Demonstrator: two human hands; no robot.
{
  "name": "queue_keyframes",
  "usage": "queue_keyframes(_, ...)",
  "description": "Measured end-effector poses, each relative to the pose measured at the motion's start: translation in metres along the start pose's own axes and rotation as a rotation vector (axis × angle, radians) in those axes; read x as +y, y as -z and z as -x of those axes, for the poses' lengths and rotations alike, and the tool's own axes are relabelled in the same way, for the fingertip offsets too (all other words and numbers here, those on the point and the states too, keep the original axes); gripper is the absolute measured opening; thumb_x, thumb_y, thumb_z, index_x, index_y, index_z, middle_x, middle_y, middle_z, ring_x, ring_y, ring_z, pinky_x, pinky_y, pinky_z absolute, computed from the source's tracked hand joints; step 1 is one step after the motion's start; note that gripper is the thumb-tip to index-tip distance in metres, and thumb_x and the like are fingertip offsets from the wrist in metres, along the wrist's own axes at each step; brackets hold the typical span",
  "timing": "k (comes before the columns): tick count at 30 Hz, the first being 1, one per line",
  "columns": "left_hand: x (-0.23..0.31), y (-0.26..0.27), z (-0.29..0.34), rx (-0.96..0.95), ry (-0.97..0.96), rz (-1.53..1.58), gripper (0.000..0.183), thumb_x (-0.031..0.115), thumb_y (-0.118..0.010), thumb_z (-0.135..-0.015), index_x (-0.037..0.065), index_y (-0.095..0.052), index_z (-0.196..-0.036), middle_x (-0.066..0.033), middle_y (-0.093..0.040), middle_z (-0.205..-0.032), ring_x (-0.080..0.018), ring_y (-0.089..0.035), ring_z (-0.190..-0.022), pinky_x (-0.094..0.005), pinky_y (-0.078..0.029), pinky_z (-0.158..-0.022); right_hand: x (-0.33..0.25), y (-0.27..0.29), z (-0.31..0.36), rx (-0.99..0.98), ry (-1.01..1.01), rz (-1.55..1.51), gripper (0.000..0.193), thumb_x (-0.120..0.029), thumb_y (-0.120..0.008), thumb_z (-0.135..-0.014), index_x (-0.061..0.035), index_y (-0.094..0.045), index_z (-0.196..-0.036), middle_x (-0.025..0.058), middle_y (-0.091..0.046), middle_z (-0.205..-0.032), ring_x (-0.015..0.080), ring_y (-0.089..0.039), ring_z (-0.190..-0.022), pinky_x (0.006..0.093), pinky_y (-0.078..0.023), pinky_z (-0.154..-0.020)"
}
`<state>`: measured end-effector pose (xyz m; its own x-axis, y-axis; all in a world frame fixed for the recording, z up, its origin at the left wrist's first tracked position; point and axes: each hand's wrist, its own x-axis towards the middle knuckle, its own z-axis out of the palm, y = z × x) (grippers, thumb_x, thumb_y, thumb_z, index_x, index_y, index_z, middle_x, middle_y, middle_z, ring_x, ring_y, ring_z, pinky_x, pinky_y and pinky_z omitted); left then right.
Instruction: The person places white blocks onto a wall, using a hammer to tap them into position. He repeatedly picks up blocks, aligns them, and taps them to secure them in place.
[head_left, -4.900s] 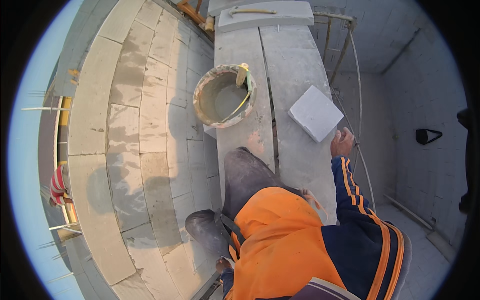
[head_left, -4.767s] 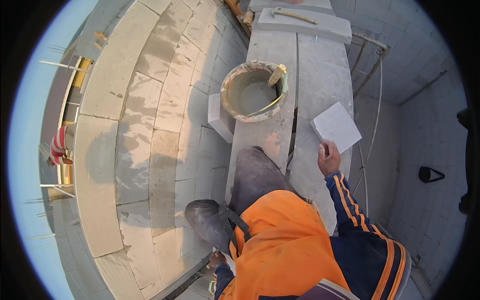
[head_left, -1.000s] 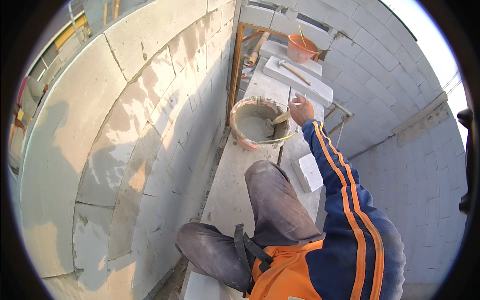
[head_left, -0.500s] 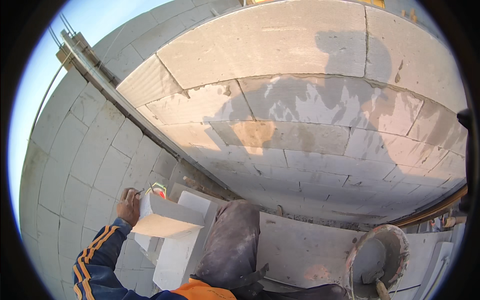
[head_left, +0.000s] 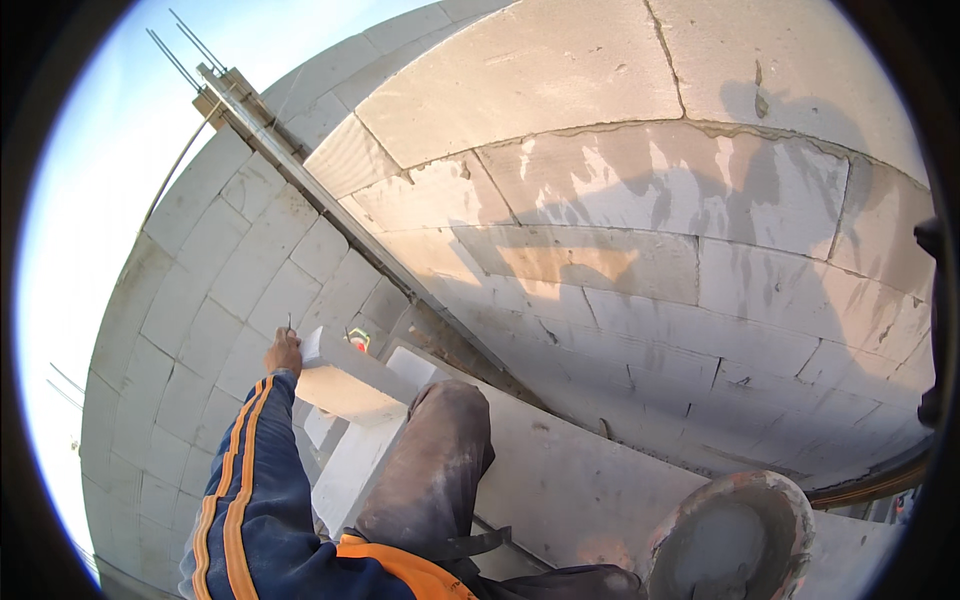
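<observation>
My left hand, at the end of a dark blue sleeve with orange stripes, is closed around a thin pencil-like stick that points up. It is right beside the end of a pale aerated concrete block. That block lies across other white blocks to the left of my bent knee. Behind it shows a small red and yellow-green item, partly hidden, whose kind I cannot make out. My right hand is out of view.
A tall wall of pale blocks with mortar joints rises ahead, my shadow on it. Another block wall stands left, beside an upright metal profile. A mortar-smeared bucket holding grey mortar sits at lower right on a board.
The view has turned, shifting walls and blocks in the picture. My left arm is now stretched straighter past the block. The trowel seen earlier in the bucket is no longer visible.
</observation>
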<state>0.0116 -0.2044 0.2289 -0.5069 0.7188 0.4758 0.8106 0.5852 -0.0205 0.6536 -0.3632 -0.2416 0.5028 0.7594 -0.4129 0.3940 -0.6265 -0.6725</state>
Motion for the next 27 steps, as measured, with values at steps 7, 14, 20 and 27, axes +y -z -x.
queue_keyframes(7, -0.006, -0.001, -0.002, 0.000, -0.012, 0.050, 0.033, 0.036, -0.041, -0.103, 0.011, -0.058, -0.116, -0.0121, -0.075, -0.098, -0.0384, -0.069, -0.097, -0.0499, -0.051, -0.085, 0.011, 0.002, -0.002, -0.019, -0.024, -0.003, 0.056, -0.038, -0.057, -0.100, 0.0096, -0.051, -0.128, 0.0229, -0.058, -0.110, 0.0272, -0.056, -0.099, 0.0347, -0.045, -0.085)
queue_keyframes(14, -0.042, -0.003, -0.020, -0.090, 0.048, 0.631, 0.035, 0.033, -0.044, -0.104, 0.002, -0.057, -0.114, -0.0137, -0.076, -0.098, -0.0228, -0.073, -0.090, -0.0356, -0.055, -0.082, 0.013, 0.026, -0.005, 0.000, -0.032, 0.027, 0.052, -0.038, -0.055, -0.101, 0.0084, -0.052, -0.125, 0.0199, -0.059, -0.102, 0.0237, -0.056, -0.090, 0.0314, -0.045, -0.078)
queue_keyframes(20, -0.077, -0.007, -0.017, 0.025, 0.033, 0.643, 0.041, 0.035, -0.043, -0.102, -0.001, -0.059, -0.112, -0.0144, -0.077, -0.094, -0.0217, -0.072, -0.090, -0.0326, -0.054, -0.078, 0.012, 0.069, -0.009, 0.088, -0.045, 0.031, 0.050, -0.037, -0.055, -0.102, 0.0075, -0.053, -0.123, 0.0174, -0.059, -0.096, 0.0207, -0.057, -0.083, 0.0287, -0.045, -0.073)
queue_keyframes(27, -0.098, -0.007, -0.004, 0.016, 0.047, 1.061, 0.038, 0.035, -0.042, -0.107, -0.001, -0.053, -0.111, -0.0171, -0.071, -0.100, -0.0240, -0.069, -0.097, -0.0379, -0.054, -0.093, -0.050, 0.166, 0.011, 0.244, 0.013, -0.035, 0.047, -0.037, -0.053, -0.103, 0.0064, -0.054, -0.120, 0.0144, -0.060, -0.089, 0.0172, -0.057, -0.074, 0.0255, -0.045, -0.067)
